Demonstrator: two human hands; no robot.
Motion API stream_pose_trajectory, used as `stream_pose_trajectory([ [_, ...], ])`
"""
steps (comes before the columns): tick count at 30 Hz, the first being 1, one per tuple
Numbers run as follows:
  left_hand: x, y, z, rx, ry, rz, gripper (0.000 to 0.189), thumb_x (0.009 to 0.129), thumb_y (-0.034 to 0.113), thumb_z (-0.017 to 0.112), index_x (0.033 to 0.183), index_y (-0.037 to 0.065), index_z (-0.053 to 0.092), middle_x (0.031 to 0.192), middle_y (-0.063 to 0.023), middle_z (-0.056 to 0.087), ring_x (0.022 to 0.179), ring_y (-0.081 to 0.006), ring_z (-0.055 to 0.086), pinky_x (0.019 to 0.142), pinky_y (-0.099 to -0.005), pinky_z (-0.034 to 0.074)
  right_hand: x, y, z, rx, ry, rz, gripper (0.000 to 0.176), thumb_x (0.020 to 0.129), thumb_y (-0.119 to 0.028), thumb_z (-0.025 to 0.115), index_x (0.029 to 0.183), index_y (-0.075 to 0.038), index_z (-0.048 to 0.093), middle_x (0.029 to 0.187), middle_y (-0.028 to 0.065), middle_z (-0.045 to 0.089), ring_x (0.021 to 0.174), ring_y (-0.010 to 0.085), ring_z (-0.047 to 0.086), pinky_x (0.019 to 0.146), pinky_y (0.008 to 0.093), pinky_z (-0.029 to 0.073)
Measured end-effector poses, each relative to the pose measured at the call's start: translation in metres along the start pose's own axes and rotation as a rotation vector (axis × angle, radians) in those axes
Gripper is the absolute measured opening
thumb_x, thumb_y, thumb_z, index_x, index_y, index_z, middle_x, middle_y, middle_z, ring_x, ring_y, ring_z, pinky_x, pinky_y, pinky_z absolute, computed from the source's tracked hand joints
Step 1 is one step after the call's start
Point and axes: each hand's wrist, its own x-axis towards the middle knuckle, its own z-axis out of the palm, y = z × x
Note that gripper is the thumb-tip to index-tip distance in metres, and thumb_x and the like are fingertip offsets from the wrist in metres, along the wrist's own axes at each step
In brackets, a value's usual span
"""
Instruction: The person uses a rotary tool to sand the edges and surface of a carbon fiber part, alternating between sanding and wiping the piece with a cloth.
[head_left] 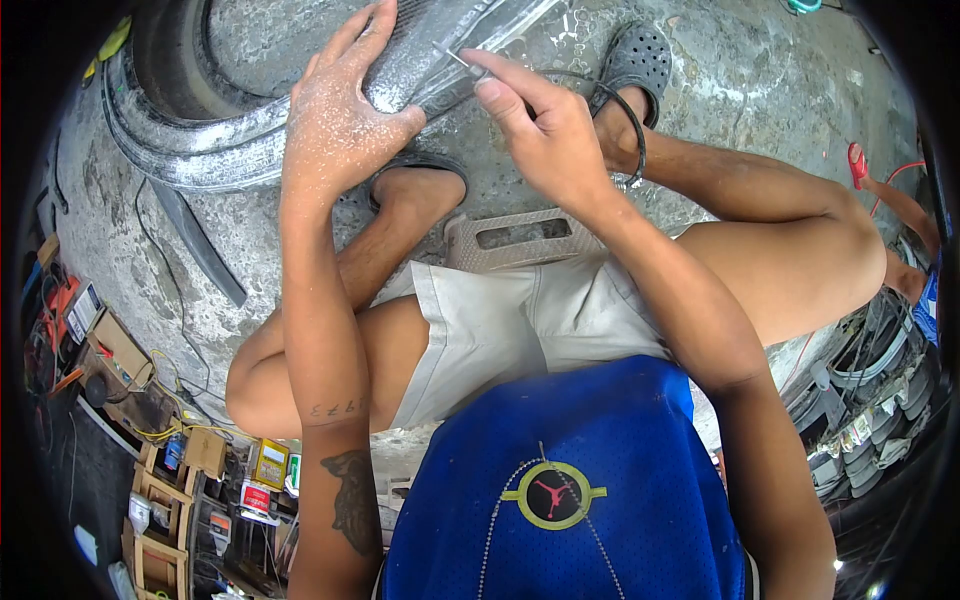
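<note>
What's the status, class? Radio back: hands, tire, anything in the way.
Left hand spread on tire; right hand gripping thin-tipped tool. Tire dusted white; tip contact unclear. No plain obstruction; grey clog near right hand.

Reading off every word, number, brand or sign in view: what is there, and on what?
"1973" (probable; upside down in view): dark inked digits on the left forearm.
No readable word: round black-and-yellow badge with a pink figure, on the blue mesh shirt.
Too small to read: print on the red-and-white container and yellow container.
</note>
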Motion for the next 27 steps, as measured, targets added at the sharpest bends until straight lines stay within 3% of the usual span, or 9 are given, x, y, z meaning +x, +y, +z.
stream_pose_trajectory([
  [5,-0.001,-0.002,0.001,0.003,0.003,0.006,0.092,0.061,0.014,0.075,0.148,-0.002,0.051,0.152,-0.0255,0.05,0.143,-0.0387,0.046,0.12,-0.0408,0.035,0.0,-0.004,0.0,-0.012,0.019,-0.038,0.033,0.101,-0.034,0.065,0.128,-0.016,0.072,0.097,0.02,0.075,0.083,0.0348,0.074,0.076,0.0394,0.057],
  [8,-0.003,0.013,-0.001,0.009,0.029,0.008,0.092,0.061,0.014,0.075,0.149,-0.002,0.051,0.152,-0.0255,0.051,0.143,-0.039,0.046,0.12,-0.0411,0.035,0.0,-0.006,-0.001,-0.026,-0.023,0.062,0.033,0.101,-0.034,0.065,0.128,-0.016,0.072,0.095,0.0207,0.075,0.082,0.035,0.074,0.075,0.0397,0.056],
  [10,-0.003,0.015,-0.001,0.012,0.054,0.006,0.093,0.061,0.014,0.075,0.149,-0.001,0.05,0.152,-0.0254,0.051,0.143,-0.0391,0.046,0.12,-0.0412,0.035,0.002,-0.002,0.002,0.003,0.056,-0.06,0.033,0.101,-0.033,0.066,0.127,-0.016,0.072,0.094,0.0214,0.074,0.081,0.0352,0.074,0.074,0.04,0.056],
  [19,-0.001,0.0,0.001,0.007,0.002,-0.004,0.094,0.061,0.014,0.076,0.15,0.0,0.05,0.152,-0.0252,0.05,0.142,-0.0391,0.047,0.12,-0.041,0.036,0.002,-0.001,0.002,-0.005,0.034,-0.02,0.032,0.101,-0.034,0.066,0.127,-0.016,0.072,0.099,0.0205,0.075,0.086,0.0358,0.074,0.078,0.0397,0.057],
  [21,-0.004,0.002,0.0,0.007,0.049,0.085,0.094,0.06,0.014,0.076,0.149,-0.001,0.05,0.152,-0.0251,0.051,0.143,-0.0388,0.047,0.12,-0.0407,0.036,0.002,0.0,0.001,-0.008,0.025,-0.024,0.033,0.101,-0.034,0.065,0.127,-0.016,0.072,0.099,0.0205,0.075,0.086,0.0359,0.074,0.078,0.04,0.057],
  [27,0.0,-0.001,0.001,0.0,0.017,0.024,0.092,0.06,0.013,0.076,0.147,-0.002,0.051,0.151,-0.025,0.051,0.143,-0.0379,0.047,0.12,-0.0403,0.036,0.001,-0.002,0.0,-0.023,-0.005,-0.029,0.033,0.101,-0.035,0.065,0.127,-0.016,0.072,0.097,0.02,0.075,0.084,0.0353,0.074,0.077,0.0408,0.057],
])
